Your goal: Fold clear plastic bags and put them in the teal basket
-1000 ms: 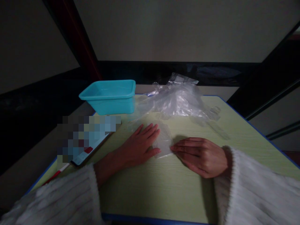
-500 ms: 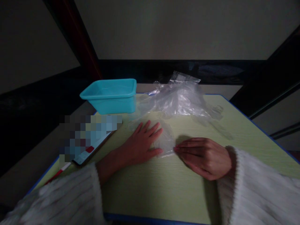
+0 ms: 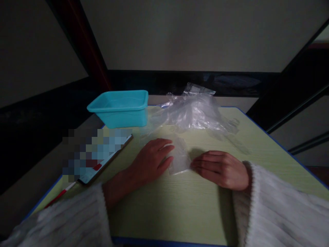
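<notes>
A small clear plastic glove, folded (image 3: 180, 157), lies on the pale green table (image 3: 180, 206) between my hands. My left hand (image 3: 150, 160) rests on its left side with the fingers curled over the plastic. My right hand (image 3: 221, 168) lies flat on the table, fingers together and stretched out, with the fingertips touching the right edge of the plastic. Both arms wear white knitted sleeves.
A turquoise plastic tub (image 3: 120, 107) stands at the back left. A heap of clear plastic gloves and bags (image 3: 192, 111) lies at the back middle. A phone (image 3: 99, 157) and a red-and-white pen (image 3: 59, 195) lie at the left edge.
My left hand's fingers were stretched flat over the plastic and are now curled on it. My right hand has stayed at the plastic's right edge.
</notes>
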Demonstrator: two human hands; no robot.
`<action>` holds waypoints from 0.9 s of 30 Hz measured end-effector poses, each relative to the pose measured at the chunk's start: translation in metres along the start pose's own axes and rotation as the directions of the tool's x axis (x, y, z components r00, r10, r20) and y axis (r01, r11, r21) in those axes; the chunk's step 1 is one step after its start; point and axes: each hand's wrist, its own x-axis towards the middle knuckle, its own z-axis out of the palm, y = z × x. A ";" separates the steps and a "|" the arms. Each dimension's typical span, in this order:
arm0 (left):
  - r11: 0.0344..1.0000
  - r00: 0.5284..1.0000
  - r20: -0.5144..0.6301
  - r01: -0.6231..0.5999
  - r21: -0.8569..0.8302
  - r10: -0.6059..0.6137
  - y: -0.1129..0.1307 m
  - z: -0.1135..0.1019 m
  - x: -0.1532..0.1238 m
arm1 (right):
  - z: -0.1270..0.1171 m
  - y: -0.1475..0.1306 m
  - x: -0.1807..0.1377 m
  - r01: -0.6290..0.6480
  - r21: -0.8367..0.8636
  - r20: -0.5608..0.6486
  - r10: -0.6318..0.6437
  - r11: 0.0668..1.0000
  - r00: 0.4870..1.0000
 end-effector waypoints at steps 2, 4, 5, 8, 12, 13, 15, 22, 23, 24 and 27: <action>0.997 0.997 -0.008 -0.078 -0.006 0.078 0.007 -0.003 -0.002 | 0.000 -0.001 0.000 -0.007 -0.001 0.008 0.007 1.000 1.000; 0.989 0.988 0.033 -0.150 -0.011 0.151 0.014 -0.005 -0.005 | 0.001 -0.002 0.001 -0.008 -0.007 0.013 0.008 1.000 1.000; 0.984 0.982 0.060 -0.178 -0.011 0.178 0.017 -0.005 -0.006 | 0.001 -0.003 0.001 -0.008 -0.012 0.011 0.008 1.000 1.000; 0.978 0.973 0.096 -0.208 -0.004 0.208 0.022 -0.005 -0.008 | 0.003 -0.004 0.002 -0.014 -0.021 -0.004 0.014 1.000 1.000; 0.976 0.973 0.069 -0.219 0.008 0.218 0.022 -0.002 -0.009 | 0.003 -0.005 0.003 -0.022 -0.022 -0.009 0.022 1.000 1.000; 0.975 0.973 0.062 -0.223 0.012 0.222 0.022 -0.002 -0.009 | 0.003 -0.005 0.003 -0.026 -0.023 -0.011 0.025 0.999 1.000; 0.974 0.973 0.050 -0.225 0.026 0.224 0.022 -0.001 -0.009 | 0.004 -0.006 0.003 -0.036 -0.024 -0.019 0.036 0.999 0.999; 0.969 0.972 0.020 -0.235 0.081 0.235 0.022 -0.002 -0.009 | 0.007 -0.006 0.001 -0.089 -0.001 -0.026 0.089 0.996 0.996; 0.968 0.972 0.019 -0.235 0.092 0.234 0.022 -0.002 -0.009 | 0.007 -0.006 0.000 -0.108 0.013 -0.040 0.108 0.994 0.993; 0.967 0.972 0.017 -0.233 0.104 0.233 0.022 -0.002 -0.009 | 0.008 -0.006 0.000 -0.127 0.027 -0.055 0.128 0.992 0.990; 0.965 0.974 0.001 -0.225 0.136 0.227 0.024 -0.002 -0.010 | 0.009 -0.005 -0.001 -0.191 0.080 -0.087 0.198 0.978 0.976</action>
